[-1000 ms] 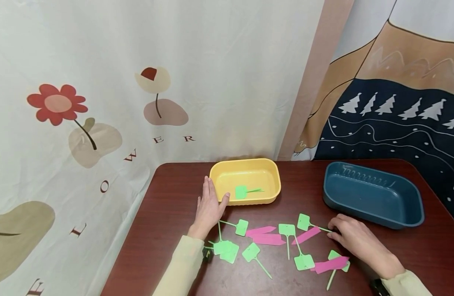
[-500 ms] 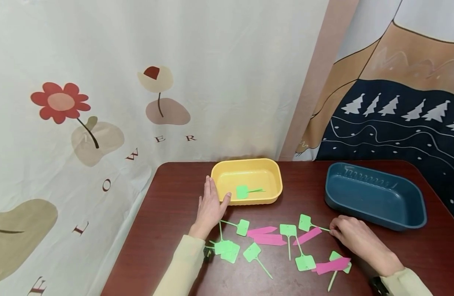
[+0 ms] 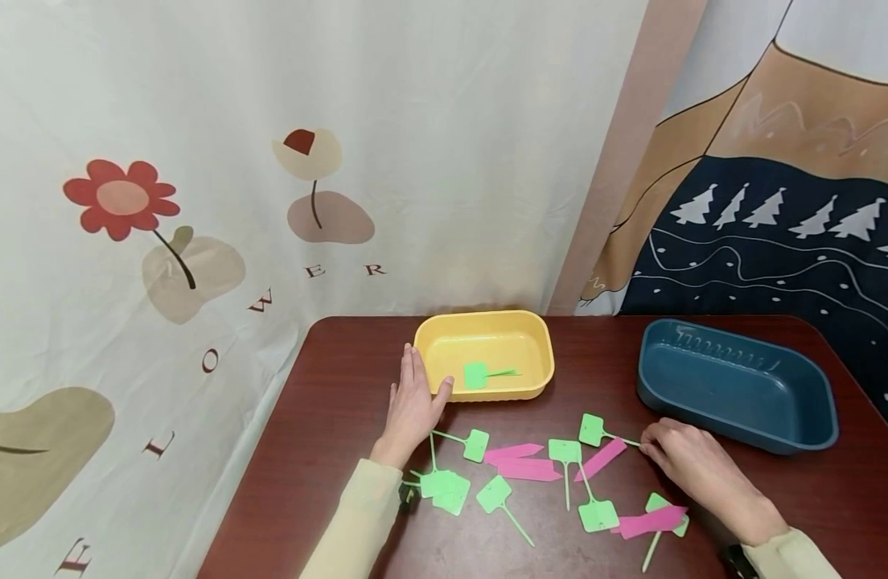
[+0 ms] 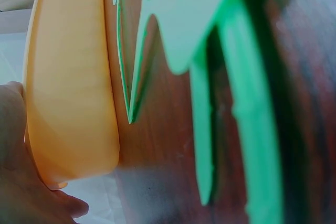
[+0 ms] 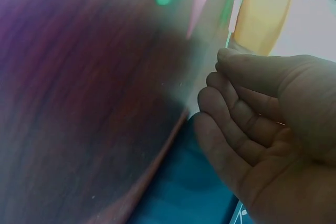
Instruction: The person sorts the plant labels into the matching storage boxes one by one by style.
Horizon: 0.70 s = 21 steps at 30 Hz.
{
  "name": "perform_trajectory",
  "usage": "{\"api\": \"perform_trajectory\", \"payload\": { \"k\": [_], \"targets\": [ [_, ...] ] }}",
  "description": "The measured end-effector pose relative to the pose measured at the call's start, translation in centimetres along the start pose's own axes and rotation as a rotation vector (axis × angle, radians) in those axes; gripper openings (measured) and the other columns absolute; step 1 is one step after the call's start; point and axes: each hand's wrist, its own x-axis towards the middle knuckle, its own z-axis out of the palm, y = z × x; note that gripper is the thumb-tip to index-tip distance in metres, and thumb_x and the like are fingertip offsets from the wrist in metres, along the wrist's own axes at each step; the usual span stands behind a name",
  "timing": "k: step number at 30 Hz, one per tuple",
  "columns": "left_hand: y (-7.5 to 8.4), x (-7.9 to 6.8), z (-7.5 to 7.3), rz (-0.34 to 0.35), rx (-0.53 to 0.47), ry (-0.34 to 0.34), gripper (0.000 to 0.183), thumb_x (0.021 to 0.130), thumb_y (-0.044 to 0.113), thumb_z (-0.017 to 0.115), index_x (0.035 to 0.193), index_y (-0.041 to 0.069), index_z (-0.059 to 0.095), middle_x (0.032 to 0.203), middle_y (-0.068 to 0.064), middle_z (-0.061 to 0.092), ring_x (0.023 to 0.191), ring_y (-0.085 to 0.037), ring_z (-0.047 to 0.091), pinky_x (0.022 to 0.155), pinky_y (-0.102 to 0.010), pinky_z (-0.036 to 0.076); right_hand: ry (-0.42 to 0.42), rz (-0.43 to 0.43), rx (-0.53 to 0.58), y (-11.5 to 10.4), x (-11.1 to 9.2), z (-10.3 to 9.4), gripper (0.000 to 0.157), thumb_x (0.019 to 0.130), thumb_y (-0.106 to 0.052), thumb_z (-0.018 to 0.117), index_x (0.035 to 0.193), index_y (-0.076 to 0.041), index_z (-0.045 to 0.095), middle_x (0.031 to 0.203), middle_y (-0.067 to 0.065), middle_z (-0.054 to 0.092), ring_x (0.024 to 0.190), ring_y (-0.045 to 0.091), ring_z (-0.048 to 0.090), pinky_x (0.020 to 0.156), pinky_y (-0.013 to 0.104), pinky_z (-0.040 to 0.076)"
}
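Note:
My right hand pinches the stem end of a green plant label between thumb and fingertips; its square head points left. In the right wrist view the thumb meets the fingers at the thin stem, with the other fingers curled beneath. My left hand rests against the left front corner of a yellow plastic basin, fingers straight along the side and thumb at the front rim. Inside that basin lies a green label with several stems fanned together.
A blue basin stands at the right, behind my right hand. Several green labels and pink pointed strips lie scattered on the brown table, some overlapping. Printed curtains hang behind the table.
The right hand and the pinched green label have shifted slightly left and away from me. My left hand keeps its place at the yellow basin.

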Motion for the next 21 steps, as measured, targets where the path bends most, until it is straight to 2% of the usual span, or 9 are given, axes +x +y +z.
{"api": "perform_trajectory", "payload": {
  "k": [10, 21],
  "targets": [
    [0.0, 0.1, 0.1, 0.005, 0.010, 0.008, 0.092, 0.105, 0.052, 0.051, 0.162, -0.007, 0.010, 0.172, -0.022, 0.006, 0.153, -0.039, 0.027, 0.114, -0.070, 0.026, 0.112, 0.009, 0.004, -0.7, 0.3, 0.0, 0.013, 0.084, -0.007, 0.085, 0.088, -0.014, 0.074, 0.082, -0.005, 0.062, 0.073, 0.011, 0.059, 0.066, 0.039, 0.056],
    [0.0, -0.1, 0.0, 0.004, 0.017, 0.005, 0.092, 0.105, 0.052, 0.050, 0.162, -0.007, 0.010, 0.172, -0.020, 0.005, 0.155, -0.039, 0.021, 0.114, -0.071, 0.025, 0.208, -0.032, 0.027, -1.6, 1.3, -0.2, 0.014, 0.084, -0.007, 0.085, 0.090, -0.014, 0.075, 0.085, -0.005, 0.065, 0.076, 0.013, 0.061, 0.068, 0.041, 0.058]
  ]
}}
